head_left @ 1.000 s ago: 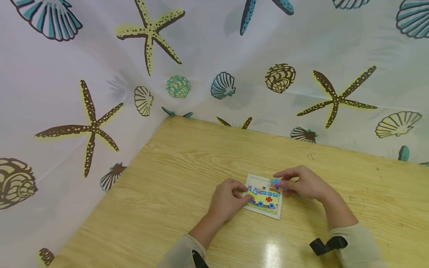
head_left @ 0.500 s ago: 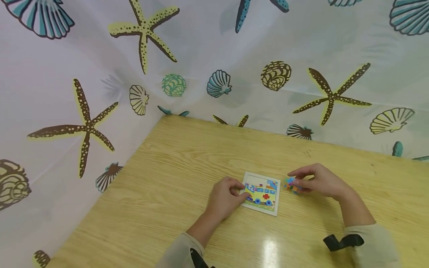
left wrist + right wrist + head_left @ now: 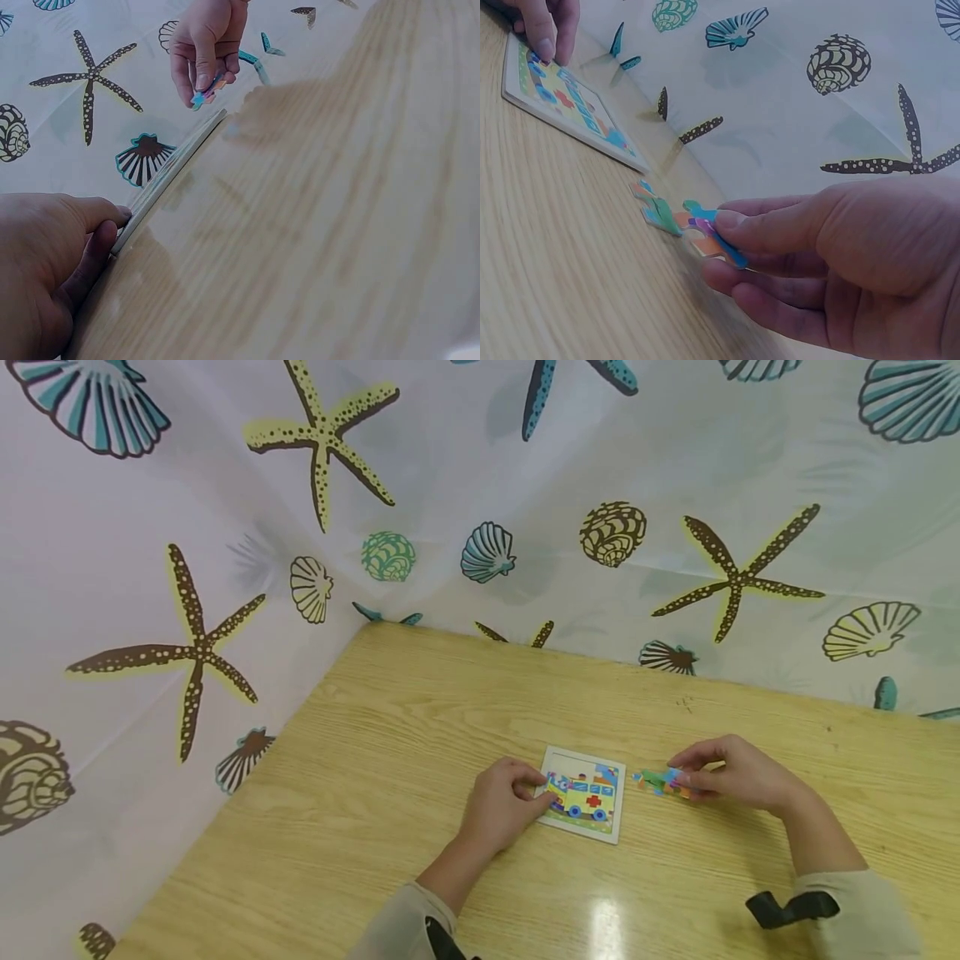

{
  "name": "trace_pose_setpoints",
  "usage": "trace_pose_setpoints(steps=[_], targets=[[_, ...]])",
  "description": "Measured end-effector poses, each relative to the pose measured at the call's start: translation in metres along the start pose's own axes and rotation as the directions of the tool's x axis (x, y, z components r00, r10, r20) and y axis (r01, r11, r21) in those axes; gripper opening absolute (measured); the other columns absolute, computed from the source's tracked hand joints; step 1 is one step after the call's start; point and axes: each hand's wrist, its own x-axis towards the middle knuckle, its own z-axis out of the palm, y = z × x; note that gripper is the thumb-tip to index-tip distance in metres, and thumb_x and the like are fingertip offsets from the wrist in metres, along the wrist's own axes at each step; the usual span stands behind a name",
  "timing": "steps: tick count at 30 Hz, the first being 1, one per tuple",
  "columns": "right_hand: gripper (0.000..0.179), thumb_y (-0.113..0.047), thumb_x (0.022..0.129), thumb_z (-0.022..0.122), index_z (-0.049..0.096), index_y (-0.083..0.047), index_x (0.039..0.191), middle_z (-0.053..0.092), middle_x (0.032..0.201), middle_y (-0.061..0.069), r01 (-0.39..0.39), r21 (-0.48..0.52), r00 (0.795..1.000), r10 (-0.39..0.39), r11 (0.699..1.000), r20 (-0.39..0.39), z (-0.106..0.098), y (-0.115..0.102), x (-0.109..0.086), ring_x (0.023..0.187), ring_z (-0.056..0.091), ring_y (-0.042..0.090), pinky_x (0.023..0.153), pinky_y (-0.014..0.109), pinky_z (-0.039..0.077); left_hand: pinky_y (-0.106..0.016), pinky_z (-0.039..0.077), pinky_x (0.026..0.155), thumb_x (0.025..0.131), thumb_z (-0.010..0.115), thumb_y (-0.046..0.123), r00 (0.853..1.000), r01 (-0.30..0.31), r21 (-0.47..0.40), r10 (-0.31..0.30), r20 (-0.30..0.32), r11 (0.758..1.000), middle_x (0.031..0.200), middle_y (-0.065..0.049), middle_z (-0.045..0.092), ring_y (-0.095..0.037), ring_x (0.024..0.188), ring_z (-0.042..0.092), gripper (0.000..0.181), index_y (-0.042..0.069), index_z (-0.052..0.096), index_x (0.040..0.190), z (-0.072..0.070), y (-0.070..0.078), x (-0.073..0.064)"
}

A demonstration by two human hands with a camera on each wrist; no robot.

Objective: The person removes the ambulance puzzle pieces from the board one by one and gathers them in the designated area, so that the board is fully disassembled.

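Note:
A small jigsaw board (image 3: 621,806) with a pale rim and a picture of a yellow ambulance with a red cross lies on the table. My left hand (image 3: 504,802) pinches its left edge between thumb and fingers. To the right of the board, my right hand (image 3: 738,777) holds a blue, pink and orange puzzle piece (image 3: 705,232) by its edge, thumb on top. Another piece, green with orange and blue (image 3: 658,212), lies on the wood between the board and that hand. A blue and orange piece (image 3: 607,772) sits in the board's upper right corner, beside a bare pale area.
The wood-grain table (image 3: 405,727) reaches back to a white cloth (image 3: 435,460) printed with shells and starfish, which also hangs along the left side. A black strap (image 3: 793,910) hangs loose at the right sleeve.
My right hand has moved right, from the board's upper right corner to beyond the green piece, and now holds a puzzle piece there. My left hand stays at the board's left edge.

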Motion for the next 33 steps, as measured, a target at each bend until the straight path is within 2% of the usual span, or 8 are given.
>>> trace_pose_setpoints(steps=[8, 15, 27, 33], targets=[[0.037, -0.016, 0.096, 0.067, 0.064, 0.008, 0.125, 0.069, 0.11, 0.017, -0.026, -0.006, 1.0, 0.026, 1.0, 0.006, -0.003, 0.008, -0.006, 0.089, 0.07, 0.011, 0.078, 0.028, 0.059, -0.022, 0.048, 0.064, 0.081, 0.084, 0.025, 1.0, -0.002, 0.003, 0.002, 0.001, 1.0, 0.095, 0.002, 0.063, -0.006, 0.073, 0.055, 0.017, 0.014, 0.077, 0.091, -0.001, 0.0, 0.0], [0.035, -0.015, 0.095, 0.069, 0.066, 0.009, 0.12, 0.071, 0.108, 0.017, -0.017, -0.021, 1.0, 0.017, 1.0, 0.006, -0.001, 0.01, -0.007, 0.089, 0.07, 0.009, 0.077, 0.027, 0.059, -0.023, 0.048, 0.064, 0.081, 0.084, 0.026, 1.0, -0.018, 0.007, 0.018, 0.001, 1.0, 0.094, 0.003, 0.063, -0.006, 0.072, 0.055, 0.017, 0.015, 0.077, 0.092, -0.002, 0.0, 0.0], [0.027, -0.017, 0.093, 0.071, 0.073, 0.001, 0.113, 0.073, 0.106, 0.012, -0.054, -0.198, 0.996, 0.04, 0.979, -0.075, 0.006, 0.004, -0.01, 0.086, 0.069, 0.014, 0.072, 0.025, 0.058, -0.022, 0.049, 0.064, 0.081, 0.084, 0.025, 1.0, -0.02, -0.009, 0.02, -0.003, 1.0, 0.093, 0.003, 0.063, -0.005, 0.072, 0.056, 0.017, 0.015, 0.077, 0.091, -0.001, -0.001, 0.0], [0.024, -0.027, 0.09, 0.075, 0.076, -0.007, 0.103, 0.073, 0.095, 0.001, -0.082, -0.377, 0.989, 0.03, 0.923, -0.141, 0.009, -0.002, -0.011, 0.084, 0.063, 0.013, 0.077, 0.033, 0.051, -0.022, 0.048, 0.064, 0.081, 0.084, 0.025, 1.0, -0.018, -0.007, 0.018, 0.0, 1.0, 0.094, 0.002, 0.063, -0.005, 0.072, 0.056, 0.017, 0.014, 0.077, 0.091, -0.001, 0.0, -0.001]])
